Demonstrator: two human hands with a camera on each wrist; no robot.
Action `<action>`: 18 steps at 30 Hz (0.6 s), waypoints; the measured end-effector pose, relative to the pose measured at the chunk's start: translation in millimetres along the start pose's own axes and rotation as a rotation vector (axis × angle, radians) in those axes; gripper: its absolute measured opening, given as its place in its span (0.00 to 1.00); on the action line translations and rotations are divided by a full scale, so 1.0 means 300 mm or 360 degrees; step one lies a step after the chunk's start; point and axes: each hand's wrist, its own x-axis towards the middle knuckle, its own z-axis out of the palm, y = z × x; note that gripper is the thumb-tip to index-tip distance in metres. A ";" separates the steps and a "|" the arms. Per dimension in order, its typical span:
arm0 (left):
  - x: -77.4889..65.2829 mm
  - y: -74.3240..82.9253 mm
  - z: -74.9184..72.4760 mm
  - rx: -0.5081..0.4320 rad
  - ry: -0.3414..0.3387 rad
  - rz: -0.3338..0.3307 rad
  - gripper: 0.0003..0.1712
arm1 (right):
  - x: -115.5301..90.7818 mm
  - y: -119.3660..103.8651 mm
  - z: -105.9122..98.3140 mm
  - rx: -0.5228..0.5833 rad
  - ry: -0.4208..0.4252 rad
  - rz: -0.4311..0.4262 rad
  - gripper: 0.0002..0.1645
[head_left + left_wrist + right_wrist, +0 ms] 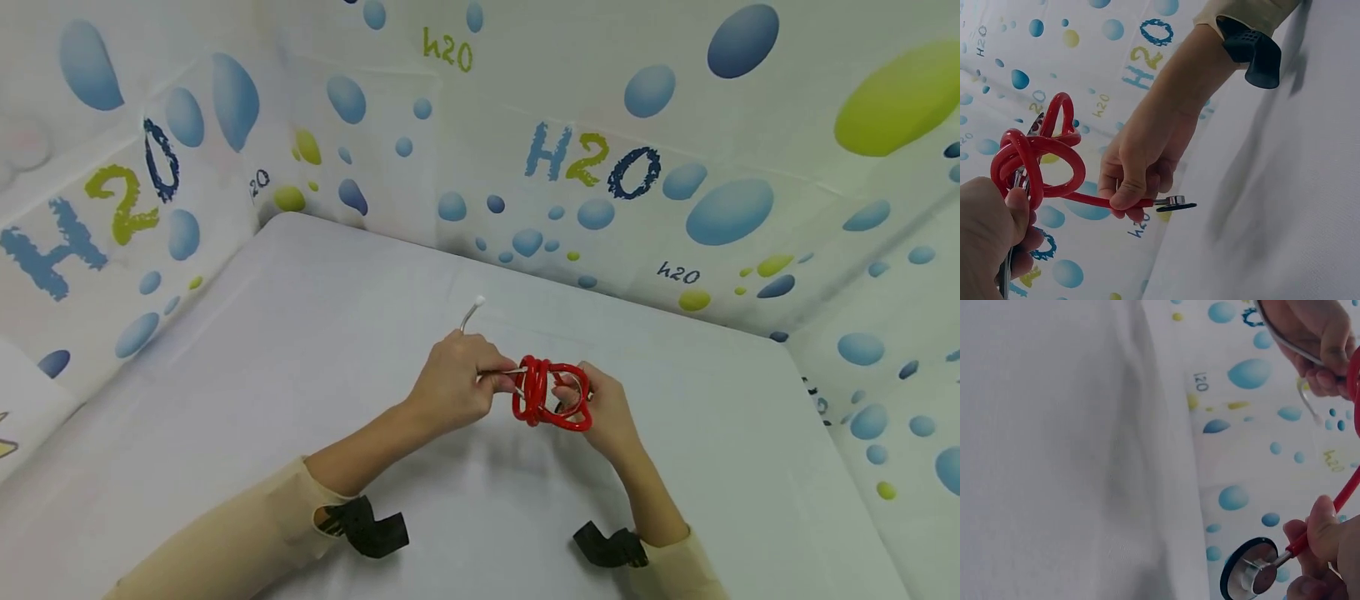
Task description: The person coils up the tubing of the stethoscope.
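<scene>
A stethoscope with red tubing (534, 392) is held above the table, its tubing wound in several coils. My left hand (457, 379) grips its metal ear tubes just left of the coils. One ear tube sticks up behind that hand, with a white ear tip (480, 301). On the other side, my right hand (609, 412) pinches the red tube near its end. Past the right fingertips, the round chest piece (1254, 572) with a dark rim juts out in the right wrist view. In the left wrist view the coils (1038, 159) stand beside the left thumb.
A white table (300, 317) lies under both hands. Behind and at the sides rise white walls (480, 108) printed with blue and green drops and H2O lettering. Black wrist mounts (375, 529) protrude at both sleeve cuffs.
</scene>
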 end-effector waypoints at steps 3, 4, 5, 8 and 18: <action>-0.002 0.002 0.004 0.0059 -0.0001 0.0124 0.05 | 0.008 0.008 -0.012 -0.0087 0.0091 0.0011 0.09; -0.003 0.003 0.004 0.0068 -0.0005 0.0160 0.05 | 0.010 0.009 -0.015 -0.0117 0.0113 0.0034 0.08; -0.004 0.003 0.005 0.0077 -0.0009 0.0195 0.05 | 0.011 0.010 -0.017 -0.0144 0.0132 0.0055 0.06; -0.006 0.009 0.009 0.0089 -0.0030 0.0279 0.05 | 0.016 0.015 -0.021 -0.0221 0.0179 0.0091 0.05; -0.007 0.035 0.025 0.0078 -0.0068 0.0390 0.05 | 0.010 0.038 -0.033 -0.0462 0.0464 -0.0001 0.04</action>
